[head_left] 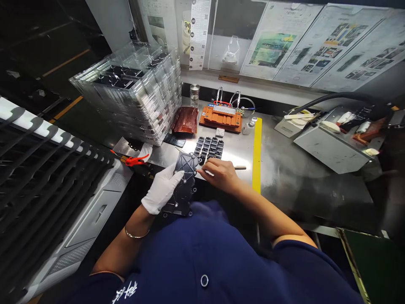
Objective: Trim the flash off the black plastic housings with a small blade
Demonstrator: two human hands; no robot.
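My left hand [163, 188], in a white glove, grips a flat black plastic cover [185, 183] by its left side, thumb on top. The cover has raised ribs and small ring-shaped lugs along its edge, and it is tilted in front of my chest. My bare right hand [220, 173] is at the cover's upper right edge with its fingers pinched together. Whatever lies between those fingertips is too small to make out. Just beyond the hands sit rows of small black ribbed parts [209, 147] on the metal bench. A thin metal rod [240, 167] lies right of my right hand.
Stacked clear plastic trays [155, 101] stand at the back left. An orange fixture [220, 118] with cables is at the back, beside a reddish-brown bag [185, 120]. A red air gun [136, 161] rests at the left edge. Yellow tape [257, 156] crosses the bench; a grey box [332, 145] stands right.
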